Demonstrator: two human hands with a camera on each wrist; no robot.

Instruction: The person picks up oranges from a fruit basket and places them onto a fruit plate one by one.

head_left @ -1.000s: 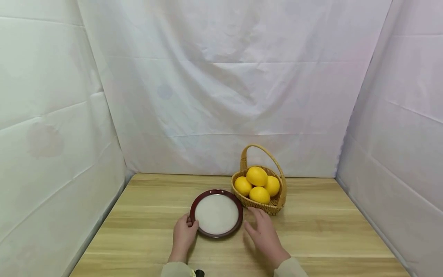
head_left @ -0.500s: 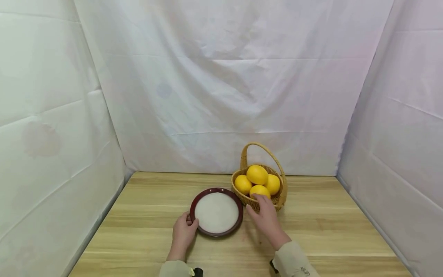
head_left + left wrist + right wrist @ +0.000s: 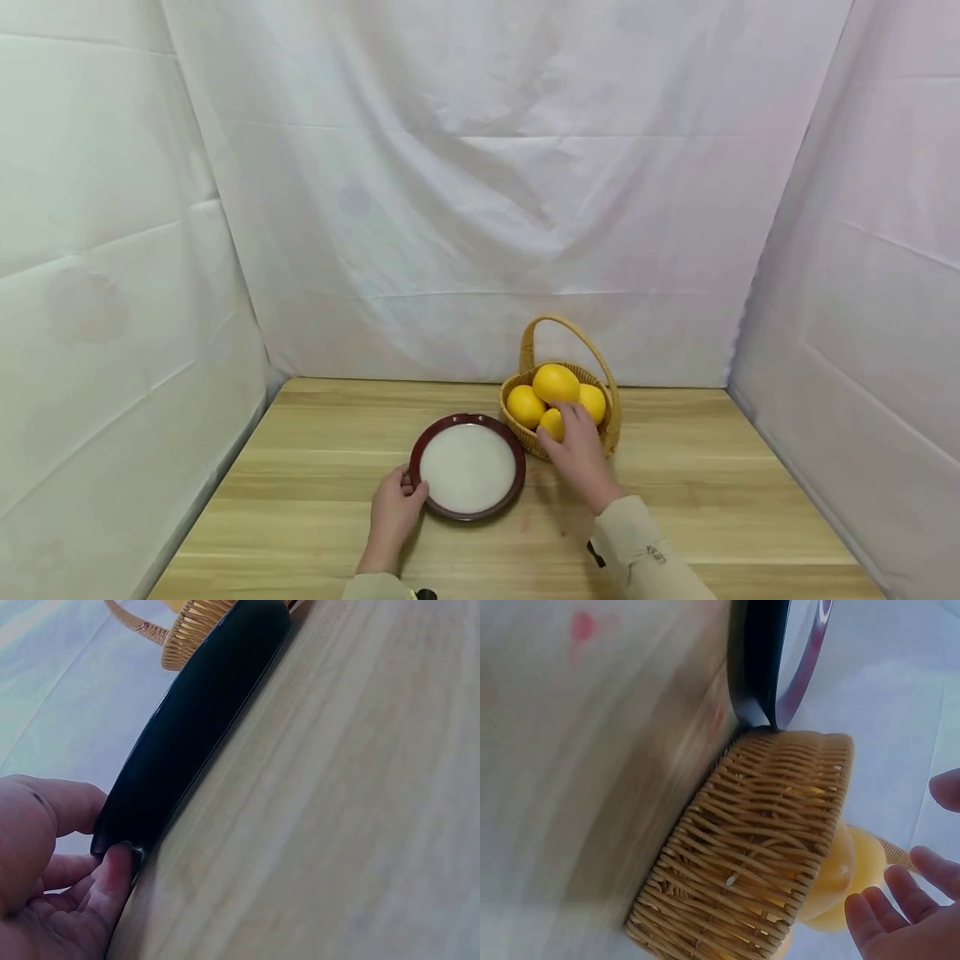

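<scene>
A round plate (image 3: pixel 467 468) with a dark red rim and a whitish middle lies on the table. My left hand (image 3: pixel 393 508) pinches its left rim, thumb on top and fingers at the outer side; the left wrist view has the thumb and fingers (image 3: pixel 75 817) at the edge of the dark underside. My right hand (image 3: pixel 579 450) reaches over the front of a wicker basket (image 3: pixel 611 433), its fingers spread over the front yellow fruit (image 3: pixel 552 423). In the right wrist view the fingers (image 3: pixel 900 900) are parted beside the fruit (image 3: pixel 836 877), partly hidden by the basket wall.
Several yellow fruits, among them the top one (image 3: pixel 557 384), fill the basket, whose tall handle (image 3: pixel 577 327) arches above. The plate stands right beside the basket. Under them is a wooden table (image 3: pixel 330 450), with white cloth (image 3: pixel 450 208) hanging behind and at both sides.
My right hand has moved forward from the table in front of the basket to over the front yellow fruit. The left hand has kept its hold on the plate.
</scene>
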